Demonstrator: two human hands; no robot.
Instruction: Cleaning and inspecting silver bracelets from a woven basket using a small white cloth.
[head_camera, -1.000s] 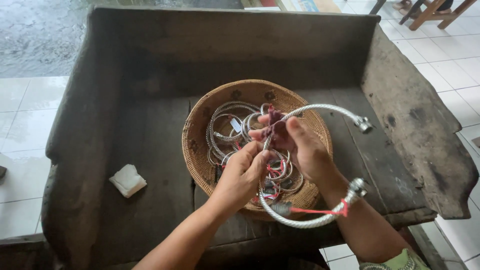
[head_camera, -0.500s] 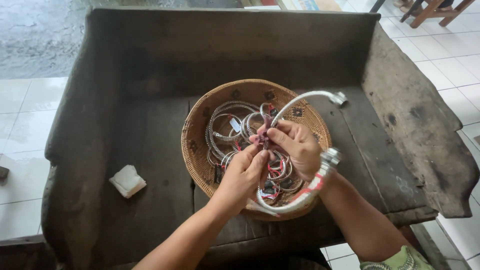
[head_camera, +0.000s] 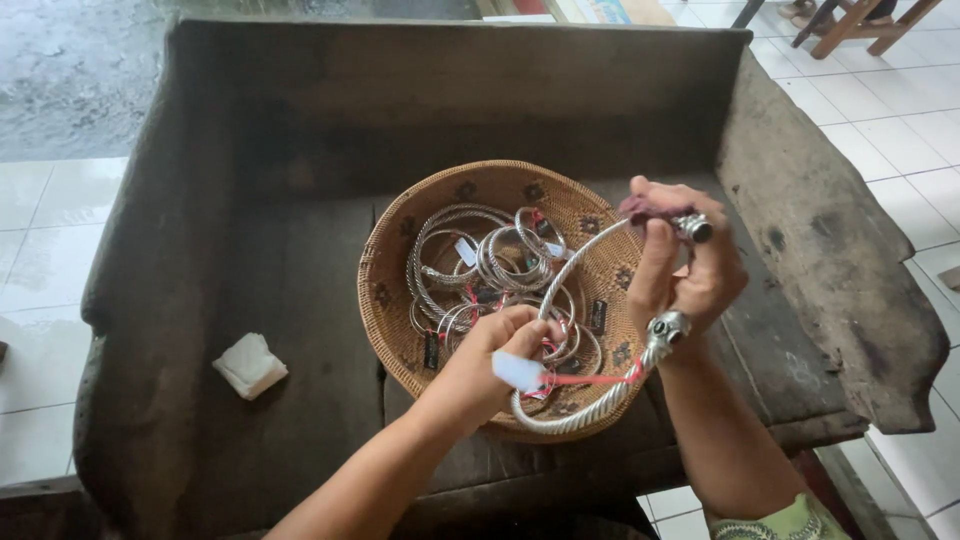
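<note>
A round woven basket (head_camera: 392, 270) sits on a dark wooden bench and holds several silver twisted torque rings (head_camera: 470, 255) with small tags. My left hand (head_camera: 495, 360) pinches one open silver torque (head_camera: 575, 415) at its lower curve, beside a white tag on a red string (head_camera: 590, 379). My right hand (head_camera: 685, 265) holds a small dark-red cloth (head_camera: 650, 208) against the same torque near its upper knob end (head_camera: 697, 228). The torque's other knob end (head_camera: 667, 328) sits by my right wrist.
The bench (head_camera: 290, 300) has a high back and raised side arms. A crumpled white cloth (head_camera: 250, 365) lies on the seat to the left of the basket. White floor tiles (head_camera: 900, 130) surround the bench, and wooden chair legs (head_camera: 860, 25) show at top right.
The torque has turned in my hands, and my right hand has slid with the cloth from the middle of the basket up and right to the knob end.
</note>
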